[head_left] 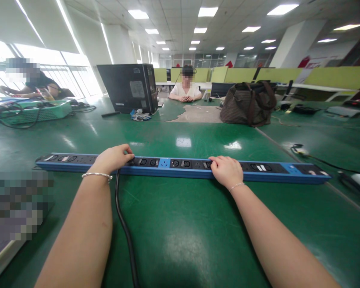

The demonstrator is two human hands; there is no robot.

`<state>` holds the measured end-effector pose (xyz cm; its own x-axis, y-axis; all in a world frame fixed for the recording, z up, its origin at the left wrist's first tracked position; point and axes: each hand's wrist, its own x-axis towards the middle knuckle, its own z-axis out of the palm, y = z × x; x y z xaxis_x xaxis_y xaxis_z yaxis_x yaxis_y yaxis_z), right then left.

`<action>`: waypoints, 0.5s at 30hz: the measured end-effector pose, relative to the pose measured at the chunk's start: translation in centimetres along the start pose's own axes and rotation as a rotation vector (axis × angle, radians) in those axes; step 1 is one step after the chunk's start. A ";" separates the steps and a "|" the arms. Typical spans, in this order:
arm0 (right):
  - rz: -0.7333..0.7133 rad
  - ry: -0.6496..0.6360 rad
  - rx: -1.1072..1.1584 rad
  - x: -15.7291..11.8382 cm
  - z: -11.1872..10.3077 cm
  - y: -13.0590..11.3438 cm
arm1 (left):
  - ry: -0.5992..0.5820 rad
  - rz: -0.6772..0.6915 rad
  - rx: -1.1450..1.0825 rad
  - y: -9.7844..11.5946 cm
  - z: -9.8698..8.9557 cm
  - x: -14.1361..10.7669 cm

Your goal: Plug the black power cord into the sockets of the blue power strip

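A long power strip point(165, 173) with a blue casing and a black socket face lies crosswise before me on a green table. My left hand point(115, 158) is closed over the strip left of its middle, fingers curled at the far edge. A black cable point(124, 224) comes out below this hand and runs down toward me; its upper end is hidden. Right of the middle, my right hand point(227, 171) grips the strip with bent fingers over the sockets. Between the hands several black outlets and one blue socket point(164, 163) show.
A black computer case point(129, 88) stands at the back, with gloves point(140, 115) beside it. A brown bag point(247, 104) sits back right. A green basket point(39, 113) with cables is far left. Another cable point(321, 159) lies right. Two people sit beyond the table.
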<state>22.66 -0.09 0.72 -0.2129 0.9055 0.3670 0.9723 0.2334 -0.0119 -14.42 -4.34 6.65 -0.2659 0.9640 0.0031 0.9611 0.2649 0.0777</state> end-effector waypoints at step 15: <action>0.006 0.004 0.012 0.0 0.2 0.0 | 0.000 0.043 -0.029 0.4 1.0 -0.4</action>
<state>22.66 0.01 0.54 -0.2065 0.9055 0.3706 0.9724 0.2321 -0.0251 -13.90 -4.60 5.63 -0.2239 0.9746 0.0071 0.9693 0.2219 0.1061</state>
